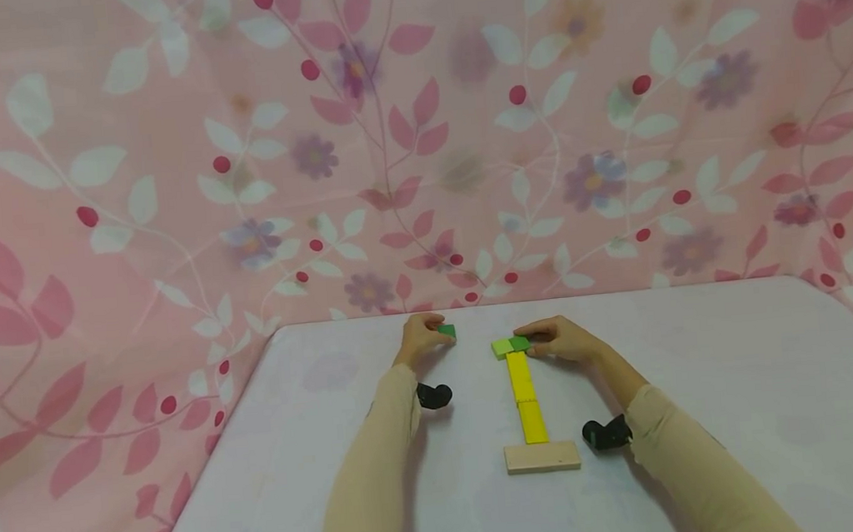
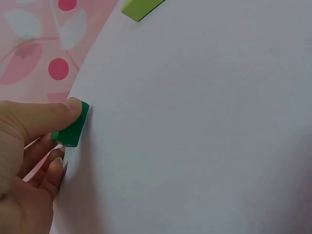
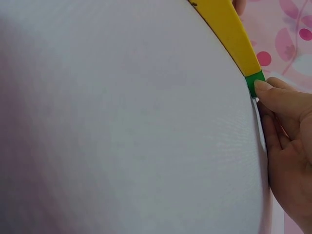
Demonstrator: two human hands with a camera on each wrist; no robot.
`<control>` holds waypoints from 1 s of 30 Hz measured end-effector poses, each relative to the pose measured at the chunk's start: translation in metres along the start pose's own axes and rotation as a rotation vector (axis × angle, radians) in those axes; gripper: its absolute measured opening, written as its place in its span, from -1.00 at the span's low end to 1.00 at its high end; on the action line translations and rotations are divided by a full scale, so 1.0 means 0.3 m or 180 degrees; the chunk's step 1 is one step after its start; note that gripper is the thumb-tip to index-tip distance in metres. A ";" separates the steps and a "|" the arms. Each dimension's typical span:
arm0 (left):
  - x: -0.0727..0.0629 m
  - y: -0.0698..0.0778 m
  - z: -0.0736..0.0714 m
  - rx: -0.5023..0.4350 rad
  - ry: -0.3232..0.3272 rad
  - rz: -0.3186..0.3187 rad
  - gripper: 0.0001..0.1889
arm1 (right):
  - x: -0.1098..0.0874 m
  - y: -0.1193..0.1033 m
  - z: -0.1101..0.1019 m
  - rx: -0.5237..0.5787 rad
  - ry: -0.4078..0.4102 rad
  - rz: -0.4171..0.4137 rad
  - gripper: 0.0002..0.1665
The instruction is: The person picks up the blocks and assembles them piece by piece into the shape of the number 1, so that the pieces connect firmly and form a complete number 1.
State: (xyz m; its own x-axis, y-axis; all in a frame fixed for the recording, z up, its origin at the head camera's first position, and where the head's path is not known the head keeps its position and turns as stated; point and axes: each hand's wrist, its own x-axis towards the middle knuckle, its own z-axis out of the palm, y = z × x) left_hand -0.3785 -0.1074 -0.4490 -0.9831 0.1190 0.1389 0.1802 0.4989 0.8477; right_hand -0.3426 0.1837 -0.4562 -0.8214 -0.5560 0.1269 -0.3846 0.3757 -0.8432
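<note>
My left hand [image 1: 423, 338] pinches a dark green block [image 2: 73, 129] between thumb and fingers near the table's far edge. To its right, my right hand [image 1: 563, 339] has thumb and fingers on another green block [image 1: 519, 344], which lies beside a light green block [image 1: 502, 348]. These two form a short crossbar at the top of a line of two yellow blocks [image 1: 521, 377]. At the near end of the line, a plain wooden block [image 1: 543, 457] lies crosswise. In the right wrist view, the thumb presses on the green block [image 3: 254, 84] next to the yellow one.
The table [image 1: 264, 496] has a white cloth over it. Behind its far edge hangs a pink floral curtain [image 1: 419, 175]. Black wrist-worn pieces [image 1: 435, 395] stick out from both sleeves close over the table.
</note>
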 end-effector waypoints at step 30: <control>-0.110 0.026 0.033 0.0002 0.0008 0.0280 -0.62 | 0.007 0.007 -0.002 -0.0065 0.0023 0.0090 -0.50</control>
State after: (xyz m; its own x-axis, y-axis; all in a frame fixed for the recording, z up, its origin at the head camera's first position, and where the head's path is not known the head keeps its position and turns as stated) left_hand -0.3443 -0.0991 -0.4521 -0.9636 0.1603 0.2141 0.2659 0.4873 0.8318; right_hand -0.3452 0.1838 -0.4574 -0.8351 -0.5396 0.1071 -0.3697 0.4062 -0.8357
